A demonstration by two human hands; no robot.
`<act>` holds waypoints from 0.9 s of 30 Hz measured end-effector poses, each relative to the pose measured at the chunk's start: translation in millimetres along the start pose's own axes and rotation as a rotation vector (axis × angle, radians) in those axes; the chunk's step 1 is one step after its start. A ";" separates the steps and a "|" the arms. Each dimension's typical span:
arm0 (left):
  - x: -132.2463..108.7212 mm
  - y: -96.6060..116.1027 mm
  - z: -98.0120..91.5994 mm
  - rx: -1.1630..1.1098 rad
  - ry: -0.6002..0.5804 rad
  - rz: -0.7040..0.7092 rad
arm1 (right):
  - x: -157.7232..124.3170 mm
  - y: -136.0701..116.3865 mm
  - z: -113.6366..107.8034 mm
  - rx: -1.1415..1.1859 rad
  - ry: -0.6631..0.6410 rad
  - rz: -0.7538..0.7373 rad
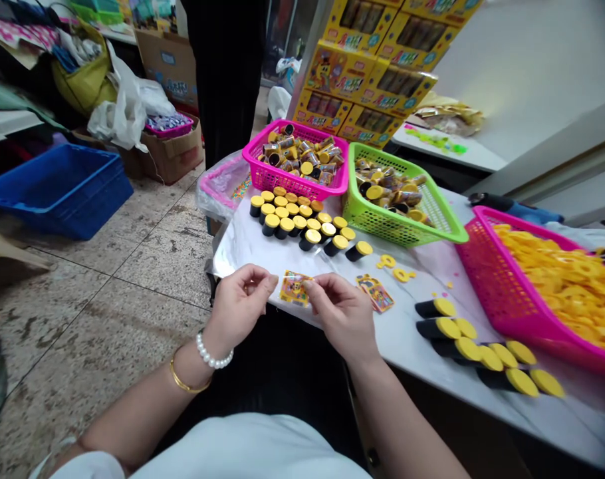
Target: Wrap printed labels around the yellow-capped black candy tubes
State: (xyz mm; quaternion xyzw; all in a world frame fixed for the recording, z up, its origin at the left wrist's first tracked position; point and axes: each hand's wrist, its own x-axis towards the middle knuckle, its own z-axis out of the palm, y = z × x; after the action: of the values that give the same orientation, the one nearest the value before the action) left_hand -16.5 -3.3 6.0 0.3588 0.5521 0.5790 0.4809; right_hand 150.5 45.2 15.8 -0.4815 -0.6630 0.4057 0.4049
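My left hand (240, 305) and my right hand (338, 311) are both pinched on a small yellow printed sticker (295, 288), held between them just above the near edge of the white table (412, 339). A small stack of more stickers (376, 292) lies on the table right of my right hand. Behind the sticker stand several black tubes with yellow caps (302, 223), upright in a cluster. More capped black tubes (482, 352) lie on their sides at the right.
A pink basket (262, 169) and a green basket (447, 226) hold labelled tubes; a second pink basket (486, 279) at the right holds yellow caps. Yellow display boxes (372, 73) are stacked behind. A blue crate (58, 189) sits on the floor; a person in black (227, 73) stands beyond.
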 end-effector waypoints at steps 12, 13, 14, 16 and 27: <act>-5.4 -2.9 -7.5 0.211 -0.165 0.221 | -7.5 6.1 2.2 -0.099 -0.115 -0.079; -3.4 -0.1 -9.3 0.292 -0.244 0.242 | -4.8 4.2 -2.7 -0.139 -0.165 -0.108; -1.0 3.2 -11.1 0.376 -0.332 0.270 | -1.5 1.5 -7.8 -0.167 -0.232 -0.140; 5.1 10.4 -13.9 0.502 -0.476 0.326 | 5.3 -4.8 -16.8 -0.183 -0.416 -0.171; -1.8 13.3 -17.0 0.157 -0.020 0.182 | 4.1 4.8 -9.6 0.161 -0.172 0.137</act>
State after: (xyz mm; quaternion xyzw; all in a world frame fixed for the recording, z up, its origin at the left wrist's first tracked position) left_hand -34.2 -9.0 17.1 0.4496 0.5562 0.5716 0.4023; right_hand 160.1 51.5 15.2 -0.4551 -0.6262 0.5241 0.3549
